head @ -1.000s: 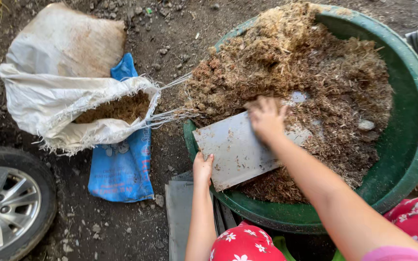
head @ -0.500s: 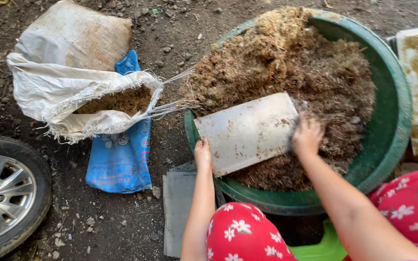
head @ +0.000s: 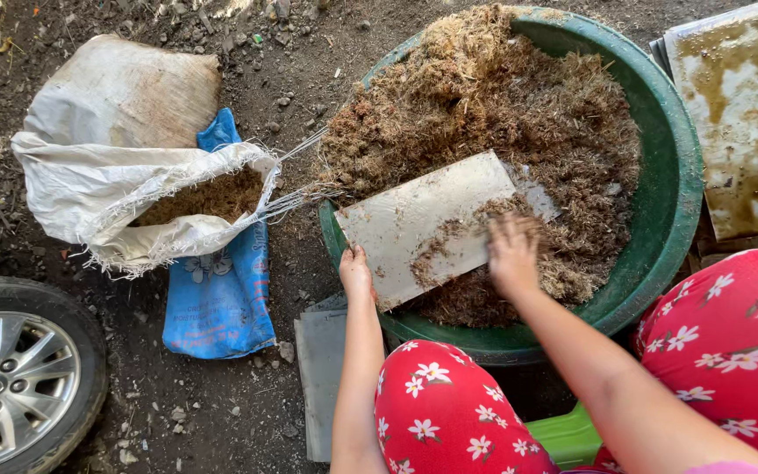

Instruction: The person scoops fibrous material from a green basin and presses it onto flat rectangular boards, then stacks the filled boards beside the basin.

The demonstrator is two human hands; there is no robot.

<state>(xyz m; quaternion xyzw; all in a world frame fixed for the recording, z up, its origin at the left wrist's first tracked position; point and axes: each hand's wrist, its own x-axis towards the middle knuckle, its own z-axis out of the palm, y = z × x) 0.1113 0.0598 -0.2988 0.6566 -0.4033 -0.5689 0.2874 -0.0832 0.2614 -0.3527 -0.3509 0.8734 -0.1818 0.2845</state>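
A large green basin (head: 673, 189) on the ground holds a heap of brown fibrous material (head: 502, 105). A flat grey board (head: 414, 219) lies tilted over the basin's near left rim. My left hand (head: 355, 270) grips the board's lower left edge. My right hand (head: 511, 254) rests palm down on the brown material at the board's right end, with some of it lying on the board. My knees in red flowered trousers (head: 436, 404) are below the basin.
An open white woven sack (head: 125, 189) with brown material inside lies left of the basin, on a blue bag (head: 217, 298). A car wheel (head: 15, 377) is at the bottom left. A stained metal sheet (head: 743, 114) lies at right. A grey slab (head: 322, 377) lies beside my knee.
My right hand has drawn back from the middle of the heap toward me, pulling brown material onto the board. My left hand has kept its hold on the board's edge.
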